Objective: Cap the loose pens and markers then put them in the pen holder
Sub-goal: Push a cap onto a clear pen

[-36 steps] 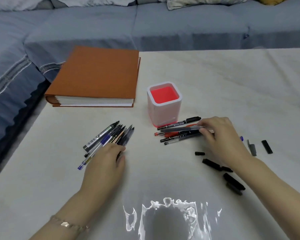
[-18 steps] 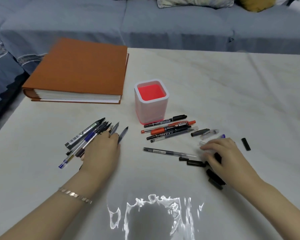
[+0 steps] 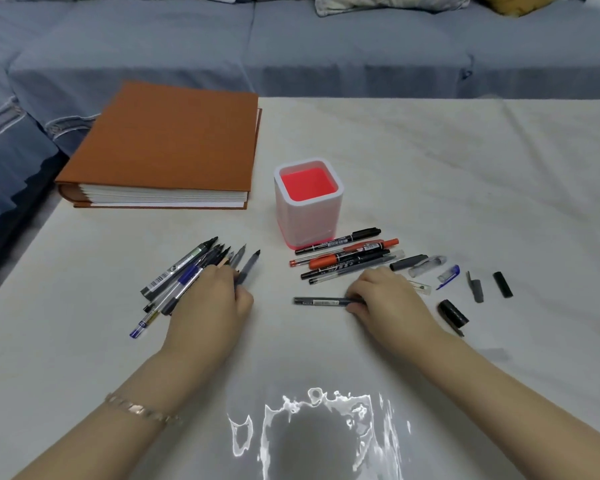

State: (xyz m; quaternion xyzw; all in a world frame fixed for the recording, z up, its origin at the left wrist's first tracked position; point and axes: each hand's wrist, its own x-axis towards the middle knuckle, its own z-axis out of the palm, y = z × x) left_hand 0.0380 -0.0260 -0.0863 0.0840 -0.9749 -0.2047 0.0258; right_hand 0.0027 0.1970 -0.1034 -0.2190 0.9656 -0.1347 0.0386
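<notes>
1. The pen holder (image 3: 307, 220) stands on the worktop (image 3: 465, 188), beyond the gap between the two grips and nearer the right one. Only its red inside shows and no pen is in it, so putting away has not begun.
2. The right hand (image 3: 392, 299) pinches one end of a dark pen (image 3: 321, 301) that lies flat on the worktop. The shaft runs from that grip toward the other hand. I cannot tell whether this pen wears a cap.
3. Just beyond the right grip, touching the foot of the holder, lies a row of pens and markers (image 3: 343, 258). They look capped, so I judge that group ready to go in.
4. The left hand (image 3: 210, 303) rests over a fan of pens (image 3: 184, 275) whose bare tips point away from the grip. Its fingers bend over them, but whether they pinch any one pen I cannot tell. These pens look like the bulk of the capping still to do.
5. Loose caps (image 3: 452, 313) in black, grey, clear and blue lie scattered on the outer side of the right grip, well apart from the uncapped fan.
6. Overall the task looks early: some pens are capped, many are not, and none is stowed.
</notes>
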